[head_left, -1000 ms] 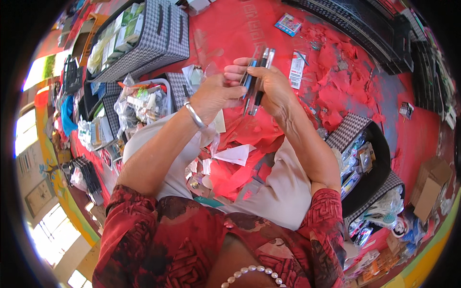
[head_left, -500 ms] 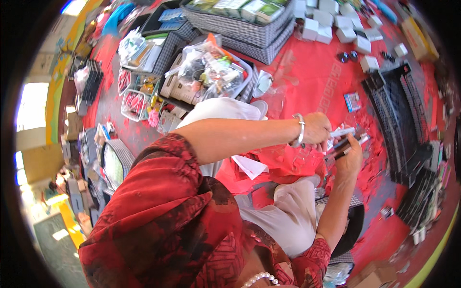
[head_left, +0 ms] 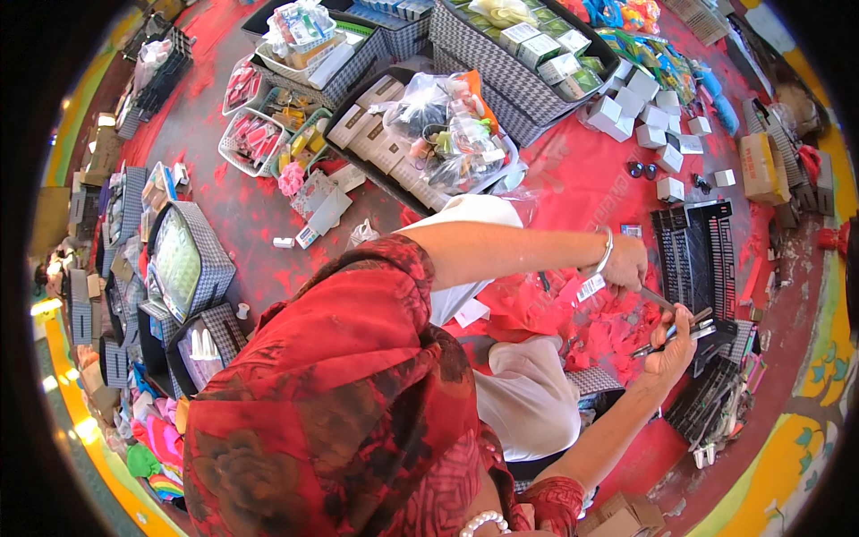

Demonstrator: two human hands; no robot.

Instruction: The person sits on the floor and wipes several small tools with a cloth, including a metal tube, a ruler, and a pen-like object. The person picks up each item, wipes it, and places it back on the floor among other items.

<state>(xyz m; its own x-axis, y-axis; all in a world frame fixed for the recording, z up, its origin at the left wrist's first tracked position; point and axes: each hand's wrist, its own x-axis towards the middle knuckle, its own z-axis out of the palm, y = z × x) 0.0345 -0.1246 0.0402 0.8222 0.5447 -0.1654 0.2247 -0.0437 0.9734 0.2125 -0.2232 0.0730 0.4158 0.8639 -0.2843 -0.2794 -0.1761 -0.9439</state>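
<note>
My left hand [head_left: 624,262], with a silver bangle on its wrist, is closed, its fingers pointing toward my right hand. A slim grey stick [head_left: 656,297] runs from its fingertips to the other hand. Just below the left wrist shows a small white printed label [head_left: 591,287]; what it belongs to is hidden. My right hand [head_left: 673,351] is closed around several slim pen-like sticks [head_left: 703,328], dark and silver, whose ends stick out on both sides of the fingers. Their exact kind is too small to make out.
Crumpled red plastic sheeting [head_left: 573,313] lies beneath the hands. To the right stand black plastic baskets [head_left: 698,259]. Ahead are a checkered bin [head_left: 510,98] of boxed goods, small white boxes [head_left: 611,118] and a bin of bagged items [head_left: 447,134]. A carton [head_left: 763,168] sits far right.
The view has shifted. Both hands have moved rightward and down in the picture. The pale piece at my left fingers is out of sight; a grey stick now spans the hands.
</note>
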